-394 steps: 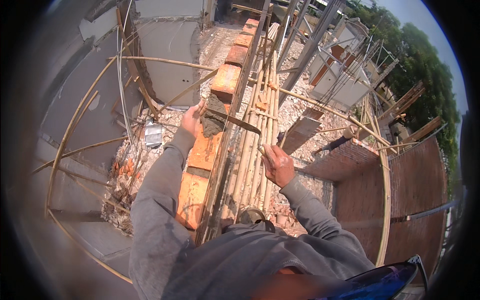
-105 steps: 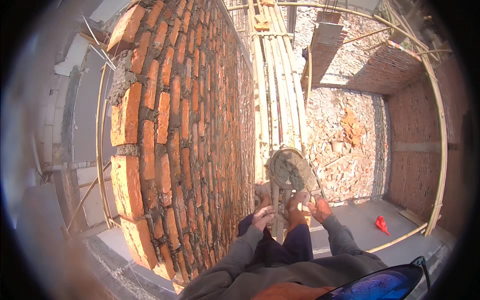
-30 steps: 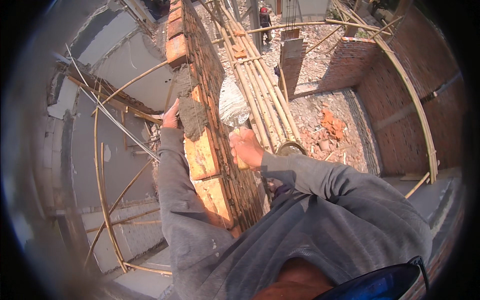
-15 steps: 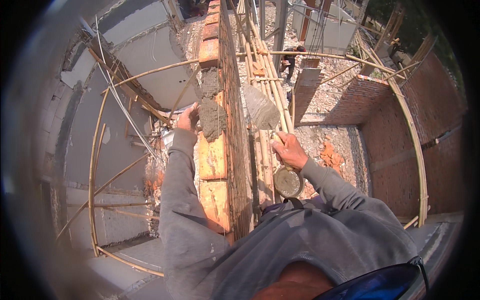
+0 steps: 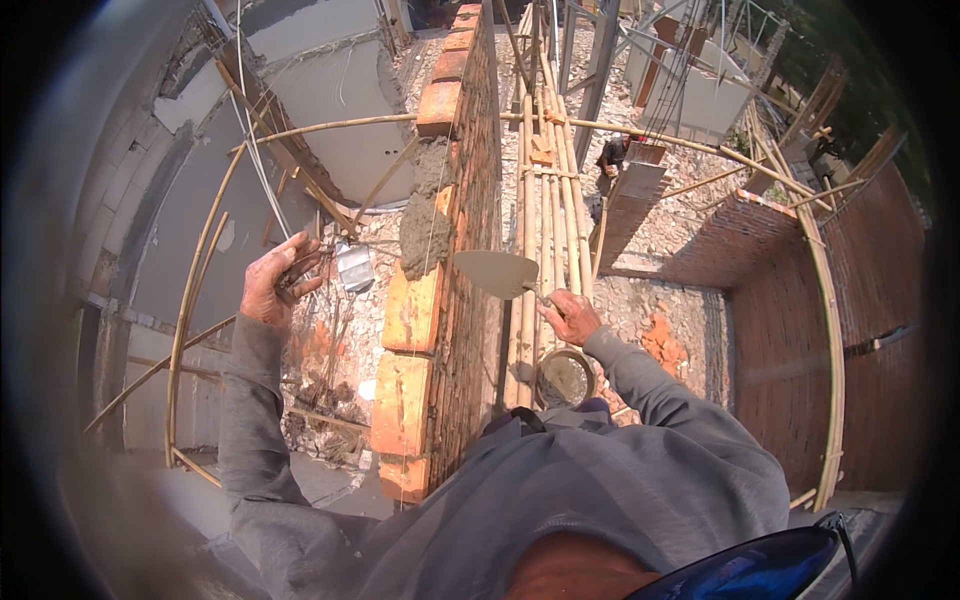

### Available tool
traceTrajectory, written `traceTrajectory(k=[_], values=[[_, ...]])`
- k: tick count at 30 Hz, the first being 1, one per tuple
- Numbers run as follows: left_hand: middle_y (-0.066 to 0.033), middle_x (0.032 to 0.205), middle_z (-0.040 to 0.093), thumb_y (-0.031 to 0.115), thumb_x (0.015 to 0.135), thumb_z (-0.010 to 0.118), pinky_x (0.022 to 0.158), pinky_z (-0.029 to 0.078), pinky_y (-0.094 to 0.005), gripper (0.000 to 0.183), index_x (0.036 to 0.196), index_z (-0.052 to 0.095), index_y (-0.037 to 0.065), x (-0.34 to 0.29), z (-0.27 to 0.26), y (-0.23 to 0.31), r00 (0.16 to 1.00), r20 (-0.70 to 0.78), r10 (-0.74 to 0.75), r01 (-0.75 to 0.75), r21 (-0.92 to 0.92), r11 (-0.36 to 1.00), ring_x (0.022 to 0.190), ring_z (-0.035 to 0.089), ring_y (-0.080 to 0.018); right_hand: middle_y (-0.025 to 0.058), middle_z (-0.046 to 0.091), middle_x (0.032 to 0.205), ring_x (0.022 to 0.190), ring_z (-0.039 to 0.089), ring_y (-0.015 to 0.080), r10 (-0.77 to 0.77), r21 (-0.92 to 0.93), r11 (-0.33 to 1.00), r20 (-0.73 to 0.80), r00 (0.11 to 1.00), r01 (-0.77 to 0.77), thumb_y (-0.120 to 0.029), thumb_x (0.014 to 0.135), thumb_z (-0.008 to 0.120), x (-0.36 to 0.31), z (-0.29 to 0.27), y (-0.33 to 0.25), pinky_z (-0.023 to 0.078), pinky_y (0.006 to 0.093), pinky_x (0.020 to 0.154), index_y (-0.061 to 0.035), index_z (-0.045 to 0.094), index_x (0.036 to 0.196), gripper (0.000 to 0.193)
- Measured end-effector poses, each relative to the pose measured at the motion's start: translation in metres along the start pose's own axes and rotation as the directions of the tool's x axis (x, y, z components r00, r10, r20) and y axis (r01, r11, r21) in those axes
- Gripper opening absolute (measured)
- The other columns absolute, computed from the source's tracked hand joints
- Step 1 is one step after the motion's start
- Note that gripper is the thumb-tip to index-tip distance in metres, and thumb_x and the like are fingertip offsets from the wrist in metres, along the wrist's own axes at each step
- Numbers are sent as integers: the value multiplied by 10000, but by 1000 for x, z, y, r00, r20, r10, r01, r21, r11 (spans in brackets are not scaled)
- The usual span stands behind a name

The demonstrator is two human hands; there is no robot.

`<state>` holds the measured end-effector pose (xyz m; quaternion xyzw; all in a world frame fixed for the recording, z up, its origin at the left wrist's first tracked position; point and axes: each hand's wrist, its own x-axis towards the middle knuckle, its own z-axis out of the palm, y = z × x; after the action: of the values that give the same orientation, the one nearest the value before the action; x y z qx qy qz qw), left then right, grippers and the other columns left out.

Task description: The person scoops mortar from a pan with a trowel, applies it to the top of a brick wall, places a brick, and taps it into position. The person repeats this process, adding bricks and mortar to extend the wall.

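Note:
My right hand (image 5: 572, 318) is closed round the handle of a pointed trowel (image 5: 496, 272). The trowel's grey blade reaches left, over the right face of a narrow brick wall (image 5: 402, 400). Wet grey mortar (image 5: 425, 232) lies along the wall's top, between bare orange bricks nearer me and a farther brick (image 5: 440, 106). A thin string line runs along the wall top. Out to the left of the wall, my left hand (image 5: 277, 280) is raised, its loosely bent fingers apart and nothing visible in them.
Below my right hand stands a round bucket (image 5: 565, 379) of mortar. Bamboo scaffold poles (image 5: 545, 200) run along the wall's right side, and a curved pole (image 5: 835, 350) stands farther right. Another person (image 5: 612, 156) is below, beyond the poles. Rubble (image 5: 655, 290) covers the ground.
My left hand has moved away from the wall, out to the left. The trowel has come nearer the wall and its blade has turned to point left. The view has shifted slightly.

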<state>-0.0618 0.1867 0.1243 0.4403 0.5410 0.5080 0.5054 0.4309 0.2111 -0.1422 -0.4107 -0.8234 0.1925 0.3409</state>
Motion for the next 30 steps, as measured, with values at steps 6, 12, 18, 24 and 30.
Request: traceTrajectory(k=[6, 12, 18, 24, 30], values=[[-192, 1319, 660, 258, 958, 630, 920, 606, -412, 600, 1451, 510, -62, -126, -25, 39, 951, -299, 78, -36, 141, 989, 1186, 666, -278, 216, 579, 831, 741, 607, 436, -204, -93, 972, 121, 971, 216, -234, 982, 670, 81, 5, 43, 488, 516, 650, -10, 582, 979, 241], [-218, 1390, 613, 295, 969, 627, 965, 591, -442, 701, 1525, 399, -67, -267, -3, 51, 783, -595, 178, -97, 167, 981, 1269, 624, -315, 208, 590, 827, 817, 612, 438, -176, 29, 984, 250, 952, 175, -396, 1035, 573, 155, 14, 80, 478, 547, 754, -13, 564, 958, 391], [-254, 1399, 597, 272, 948, 665, 1047, 526, -560, 722, 1533, 397, -55, -323, 92, 31, 881, -331, 338, -344, 41, 938, 1320, 580, -396, 238, 555, 789, 806, 574, 453, 25, 150, 985, 336, 941, -80, -443, 1056, 506, 176, 7, 105, 417, 553, 741, 14, 546, 861, 499], [-278, 1194, 706, 234, 814, 844, 1018, 525, -540, 677, 1377, 607, -58, -264, 212, -43, 989, -8, 145, -145, -89, 985, 1121, 698, -388, 287, 624, 856, 872, 628, 479, 281, 152, 933, 258, 924, -326, -424, 1037, 511, 56, 22, 142, 458, 563, 798, 15, 606, 906, 467], [-249, 1278, 677, 124, 879, 761, 992, 530, -411, 632, 1429, 539, -95, -176, 262, -151, 969, 135, -208, 202, 55, 978, 1168, 672, -301, 206, 709, 970, 983, 692, 400, 558, -52, 814, 345, 755, -578, -303, 915, 607, -223, 71, 131, 530, 506, 843, -18, 648, 1002, 301]])
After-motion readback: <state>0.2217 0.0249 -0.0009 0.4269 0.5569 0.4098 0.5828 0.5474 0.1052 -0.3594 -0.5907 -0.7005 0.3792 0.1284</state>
